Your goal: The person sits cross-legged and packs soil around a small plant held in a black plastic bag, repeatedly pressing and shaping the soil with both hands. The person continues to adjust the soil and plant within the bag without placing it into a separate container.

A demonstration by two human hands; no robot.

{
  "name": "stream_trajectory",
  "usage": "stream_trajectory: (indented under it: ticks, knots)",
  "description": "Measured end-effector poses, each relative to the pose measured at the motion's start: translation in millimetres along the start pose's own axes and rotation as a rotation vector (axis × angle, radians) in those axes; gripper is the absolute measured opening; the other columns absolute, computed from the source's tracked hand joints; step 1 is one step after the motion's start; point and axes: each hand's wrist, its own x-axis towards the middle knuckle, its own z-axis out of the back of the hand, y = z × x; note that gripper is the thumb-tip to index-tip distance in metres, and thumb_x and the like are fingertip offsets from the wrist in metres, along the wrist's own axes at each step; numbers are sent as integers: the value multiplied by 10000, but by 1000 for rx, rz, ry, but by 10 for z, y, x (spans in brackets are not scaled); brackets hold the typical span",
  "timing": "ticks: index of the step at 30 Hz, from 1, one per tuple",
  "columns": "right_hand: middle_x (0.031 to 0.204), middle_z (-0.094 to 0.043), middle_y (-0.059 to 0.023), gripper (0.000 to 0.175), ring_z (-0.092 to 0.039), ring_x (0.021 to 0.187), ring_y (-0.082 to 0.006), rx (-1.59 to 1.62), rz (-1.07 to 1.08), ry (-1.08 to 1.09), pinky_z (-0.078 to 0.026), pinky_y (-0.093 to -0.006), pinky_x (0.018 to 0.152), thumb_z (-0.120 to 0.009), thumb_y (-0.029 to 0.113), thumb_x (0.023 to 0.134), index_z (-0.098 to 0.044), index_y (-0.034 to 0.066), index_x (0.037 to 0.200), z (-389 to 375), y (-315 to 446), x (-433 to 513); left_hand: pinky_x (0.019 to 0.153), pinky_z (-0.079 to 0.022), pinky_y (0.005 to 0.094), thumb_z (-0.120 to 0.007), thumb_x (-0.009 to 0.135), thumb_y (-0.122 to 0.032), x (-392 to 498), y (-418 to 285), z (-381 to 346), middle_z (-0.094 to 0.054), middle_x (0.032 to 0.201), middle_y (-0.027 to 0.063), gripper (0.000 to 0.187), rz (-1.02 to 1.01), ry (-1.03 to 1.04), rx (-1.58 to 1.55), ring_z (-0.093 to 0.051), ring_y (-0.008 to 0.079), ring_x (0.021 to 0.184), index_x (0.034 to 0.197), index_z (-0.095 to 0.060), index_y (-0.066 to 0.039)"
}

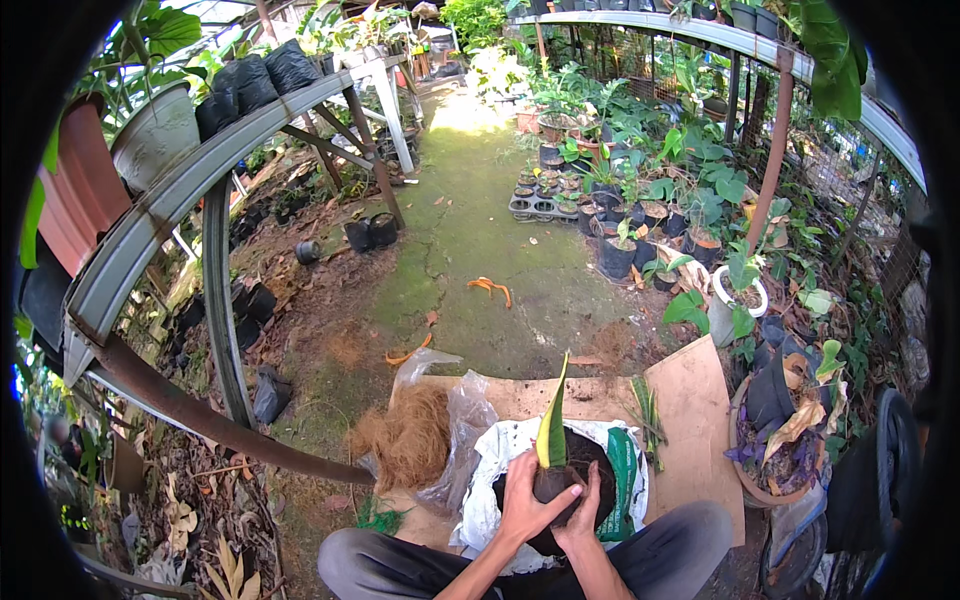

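Note:
Between my knees, both hands cup a dark rounded root ball or small pot [551,487]; which of the two I cannot tell. From its top rises a pointed leaf cutting [553,435], green with a yellow edge. My left hand [531,491] grips the left side, its thumb across the front. Around the right side and underneath curls my right hand [585,502]. Just below them is an opened white and green sack [626,487] with dark soil [589,450] inside. Brown coconut fibre [416,439] lies left of the sack, beside clear plastic [469,420]. Green leaf strips [649,420] rest to the right.
Cardboard [686,420] lies beneath the sack. A metal-framed bench [172,195] with a rusty pipe leg [247,442] stands left. Potted plants line the right side, including a white pot [724,307] and a wide planter [780,487]. Orange strips [491,285] lie on the mossy path [465,210].

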Motion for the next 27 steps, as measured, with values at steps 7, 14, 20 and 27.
stream_trajectory:
  ticks: [7, 14, 20, 27]
  knots:
    - [1120, -674, -78, 555, -652, 1041, -198, -4, -66, 27, -522, -365, 933, -476, 591, 1000, -627, 85, 1170, 311, -191, 105, 788, -520, 395, -834, 683, -260, -139, -40, -139, -661, 885, 160, 441, 10, -147, -62, -632, 306, 854, 1009, -691, 0]
    - [1000, -684, -57, 454, -670, 923, -194, 95, -124, 6, -542, -359, 868, -493, 507, 1015, -650, 81, 1032, 405, -321, 252, 824, -517, 403, -833, 672, -266, -115, -79, -97, -666, 917, 179, 510, 42, -97, -39, -620, 308, 882, 1079, -678, -1]
    - [1100, -668, -39, 423, -651, 1000, -180, 87, -6, 12, -523, -369, 917, -435, 484, 1050, -627, 118, 1136, 260, -269, 184, 929, -517, 402, -857, 694, -309, -103, -32, -93, -700, 991, 179, 641, -89, -165, 10, -661, 301, 1038, 1211, -633, -4]
    - [1206, -606, -76, 492, -593, 1127, -196, -185, 56, 204, -484, -359, 981, -392, 565, 1054, -547, 156, 1277, 320, -262, 367, 867, -554, 343, -821, 744, -176, -139, 305, -127, -747, 987, 131, 519, 240, -182, -233, -724, 196, 904, 1175, -612, 25]
